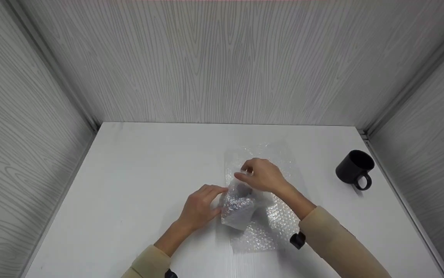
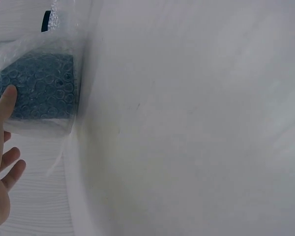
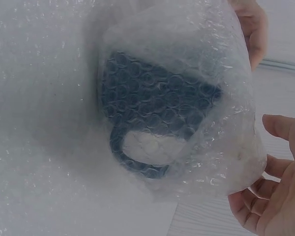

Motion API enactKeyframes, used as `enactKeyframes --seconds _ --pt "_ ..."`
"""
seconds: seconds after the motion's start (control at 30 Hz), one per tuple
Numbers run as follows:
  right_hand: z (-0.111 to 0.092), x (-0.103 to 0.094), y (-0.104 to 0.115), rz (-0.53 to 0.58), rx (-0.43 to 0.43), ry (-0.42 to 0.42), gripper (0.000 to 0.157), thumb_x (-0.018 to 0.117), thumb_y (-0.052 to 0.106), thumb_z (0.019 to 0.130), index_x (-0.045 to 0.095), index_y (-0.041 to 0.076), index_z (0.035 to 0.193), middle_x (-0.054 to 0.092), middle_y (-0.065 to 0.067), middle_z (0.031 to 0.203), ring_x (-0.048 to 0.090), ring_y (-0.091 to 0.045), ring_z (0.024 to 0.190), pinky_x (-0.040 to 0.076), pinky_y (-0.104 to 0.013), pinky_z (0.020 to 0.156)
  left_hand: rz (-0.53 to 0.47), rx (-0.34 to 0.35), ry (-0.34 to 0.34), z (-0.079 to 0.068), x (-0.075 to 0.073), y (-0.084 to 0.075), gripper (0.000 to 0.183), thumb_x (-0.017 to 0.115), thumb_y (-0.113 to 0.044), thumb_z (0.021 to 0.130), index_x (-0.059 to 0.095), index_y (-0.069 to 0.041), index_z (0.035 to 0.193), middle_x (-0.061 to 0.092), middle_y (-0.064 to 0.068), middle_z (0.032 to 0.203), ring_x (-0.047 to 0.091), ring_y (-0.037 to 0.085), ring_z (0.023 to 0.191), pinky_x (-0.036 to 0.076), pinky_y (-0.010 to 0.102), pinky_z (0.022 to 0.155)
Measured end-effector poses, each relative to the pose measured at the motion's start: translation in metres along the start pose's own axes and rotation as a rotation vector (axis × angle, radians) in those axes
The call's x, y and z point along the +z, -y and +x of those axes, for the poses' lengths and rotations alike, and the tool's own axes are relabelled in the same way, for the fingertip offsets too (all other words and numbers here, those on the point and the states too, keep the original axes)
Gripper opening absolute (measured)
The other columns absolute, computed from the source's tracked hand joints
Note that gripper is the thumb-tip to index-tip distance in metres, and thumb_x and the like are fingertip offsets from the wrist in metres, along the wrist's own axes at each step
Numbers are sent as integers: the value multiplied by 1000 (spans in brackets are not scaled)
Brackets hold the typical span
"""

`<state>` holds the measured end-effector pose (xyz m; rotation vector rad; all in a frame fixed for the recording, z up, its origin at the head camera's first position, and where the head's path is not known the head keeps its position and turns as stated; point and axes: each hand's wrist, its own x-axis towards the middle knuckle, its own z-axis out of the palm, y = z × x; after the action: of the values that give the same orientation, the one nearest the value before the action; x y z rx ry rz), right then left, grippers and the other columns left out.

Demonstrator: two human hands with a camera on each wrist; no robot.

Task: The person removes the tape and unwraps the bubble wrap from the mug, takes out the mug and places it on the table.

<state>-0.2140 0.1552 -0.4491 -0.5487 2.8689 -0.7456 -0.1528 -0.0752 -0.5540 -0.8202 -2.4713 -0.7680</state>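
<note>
A dark mug [image 3: 152, 93] stands inside a layer of bubble wrap [image 1: 238, 204], its handle showing through in the right wrist view. My left hand [image 1: 200, 206] holds the wrapped mug from the left; in the left wrist view its thumb [image 2: 8, 101] lies on the near side, while the index finger is largely hidden behind the wrap. Above the mug, my right hand [image 1: 262, 174] grips the loose upper end of the wrap with curled fingers [image 3: 241, 206]. Its thumb [image 3: 278, 123] stands apart from the other fingers.
A second black mug [image 1: 353, 166] stands uncovered near the right edge of the white table [image 1: 148, 162], its handle toward the front. More bubble wrap [image 1: 262, 235] lies flat beneath and around the wrapped mug. Grey wood-grain panels [image 1: 222, 69] enclose the table at the back and sides.
</note>
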Motion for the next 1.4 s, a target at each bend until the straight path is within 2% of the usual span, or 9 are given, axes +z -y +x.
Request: enactKeyframes --seconds 0.13,0.23,0.37,0.53,0.67,0.77,0.93,1.2,1.4 --pt "9 -2 3 1 16 70 42 73 45 96 80 5 108 78 -10 104 71 -22 87 60 -42 77 -5 -7 3 0 -1 1 57 95 -19 77 71 -17 129 76 -4 121 72 14 111 61 27 95" --pt "14 -2 6 -1 5 112 38 75 44 95 80 7 99 77 -4 90 64 -15 74 55 -33 67 0 -4 2 0 -2 1 56 95 -19 77 71 -17 128 77 -5 119 72 14 109 62 28 95" --pt "20 0 11 -9 -28 149 33 77 43 92 77 11 81 60 7 64 47 -9 58 38 -24 54 -4 6 -5 -1 -2 2 55 95 -18 76 72 -16 127 77 -4 118 72 15 108 62 28 93" --pt "24 2 19 -29 -53 181 35 81 41 90 73 12 73 46 11 55 38 -7 53 29 -24 49 -9 19 -19 -2 -2 3 55 95 -18 75 72 -15 125 77 -3 118 72 16 108 62 30 91" --pt "27 2 23 -51 -59 197 31 83 39 88 79 8 82 53 8 57 41 -8 54 31 -25 50 -7 24 -25 -1 -2 4 55 96 -18 74 72 -15 124 77 -3 118 72 16 108 62 30 90" --pt "28 2 26 -83 -66 205 33 83 38 87 82 5 90 67 2 66 50 -11 59 41 -27 55 -3 23 -24 -1 -3 3 56 96 -17 74 72 -15 124 77 -3 118 72 16 108 62 30 89" --pt "28 3 28 -95 -57 228 42 85 36 85 81 2 109 82 -10 98 76 -23 87 64 -41 83 7 13 -20 -1 -2 1 56 96 -15 73 72 -16 125 77 -4 118 72 15 109 62 28 92" --pt "28 0 30 -133 -51 249 39 87 36 82 81 5 105 83 -9 96 78 -28 90 64 -47 87 12 -4 -14 -1 -1 1 56 95 -14 75 72 -16 126 77 -5 119 72 14 110 61 26 95" --pt "30 -5 32 -177 -9 292 28 86 39 82 83 11 87 83 -7 89 76 -24 81 65 -45 83 6 -3 -19 0 -1 0 54 94 -15 76 72 -17 126 77 -4 118 72 14 110 62 27 95"
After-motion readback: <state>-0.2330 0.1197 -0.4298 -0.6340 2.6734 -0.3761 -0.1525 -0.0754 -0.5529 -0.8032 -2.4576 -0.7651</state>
